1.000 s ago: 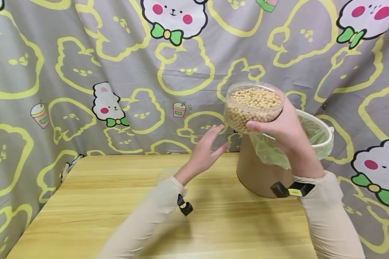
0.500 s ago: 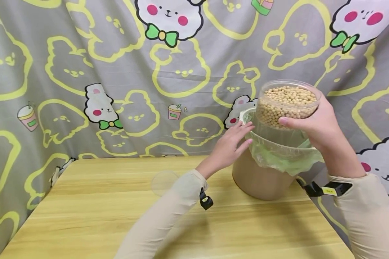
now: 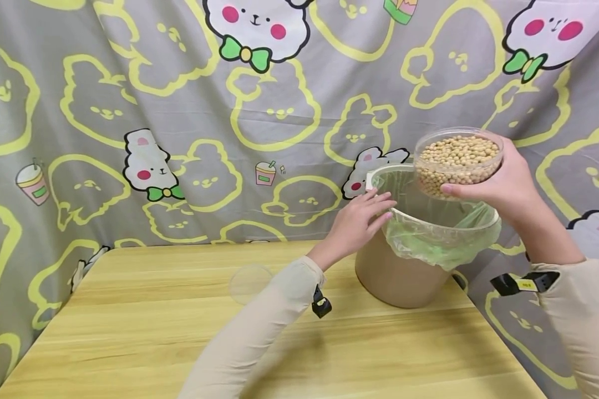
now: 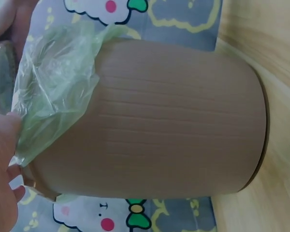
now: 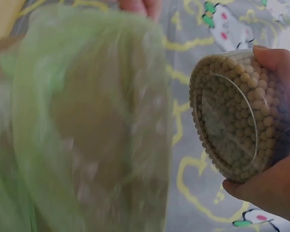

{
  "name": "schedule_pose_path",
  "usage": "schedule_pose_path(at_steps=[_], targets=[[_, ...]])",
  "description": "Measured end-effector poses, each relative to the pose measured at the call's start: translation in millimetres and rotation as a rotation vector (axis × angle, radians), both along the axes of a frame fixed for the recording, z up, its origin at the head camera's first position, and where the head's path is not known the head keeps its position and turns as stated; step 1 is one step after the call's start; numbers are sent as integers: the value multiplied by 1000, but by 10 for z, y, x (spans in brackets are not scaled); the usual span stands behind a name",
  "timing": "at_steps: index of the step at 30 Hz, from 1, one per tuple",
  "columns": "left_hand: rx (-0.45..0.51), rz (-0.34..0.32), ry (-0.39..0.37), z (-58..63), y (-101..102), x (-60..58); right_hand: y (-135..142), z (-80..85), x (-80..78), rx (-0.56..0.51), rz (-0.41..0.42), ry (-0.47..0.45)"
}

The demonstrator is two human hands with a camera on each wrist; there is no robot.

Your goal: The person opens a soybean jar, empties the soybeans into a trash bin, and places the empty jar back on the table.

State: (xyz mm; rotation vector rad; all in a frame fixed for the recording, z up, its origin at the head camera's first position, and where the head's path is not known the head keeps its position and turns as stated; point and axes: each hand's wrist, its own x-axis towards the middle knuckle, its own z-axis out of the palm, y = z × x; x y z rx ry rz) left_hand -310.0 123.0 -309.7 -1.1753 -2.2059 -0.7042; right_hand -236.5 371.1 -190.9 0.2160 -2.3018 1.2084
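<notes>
My right hand (image 3: pixel 511 185) grips a round clear plastic tub (image 3: pixel 456 166) full of soybeans, thumb on the near side, in the head view. The tub is nearly upright, with no lid on it, above the mouth of a brown trash can (image 3: pixel 404 271). A thin green bag (image 3: pixel 429 244) lines the can and folds over its pale rim. At the rim's left side, my left hand (image 3: pixel 354 224) holds the edge, fingers over it and thumb on the bag. The right wrist view shows the tub's underside and beans (image 5: pixel 251 106) through its wall.
A clear round lid (image 3: pixel 251 282) lies flat on the wooden table (image 3: pixel 155 332), left of the can and partly behind the left sleeve. The can stands near the table's right edge. A grey cartoon-print curtain (image 3: pixel 179 111) hangs behind.
My right hand has carried the tub rightward over the can's mouth. My left hand has moved right from the air to the can's rim. The lid has come out from behind the sleeve.
</notes>
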Motion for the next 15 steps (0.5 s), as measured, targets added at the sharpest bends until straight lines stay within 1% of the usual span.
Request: schedule_pose_path(at_steps=[1,5,10,12,15], targets=[[-3,6,11,12,-1,-2,30,6,-9,59,-47,-10],[-41,38,52,47,-7,-12,145,11,-60,157,-119,-35],[-58,62,104,66,-23,-12,309,-5,-148,234,-147,-57],[-55,62,123,69,-28,-13,374,-9,-173,277,-159,-65],[-38,51,133,69,-28,-25,437,2,-197,336,-171,-77]])
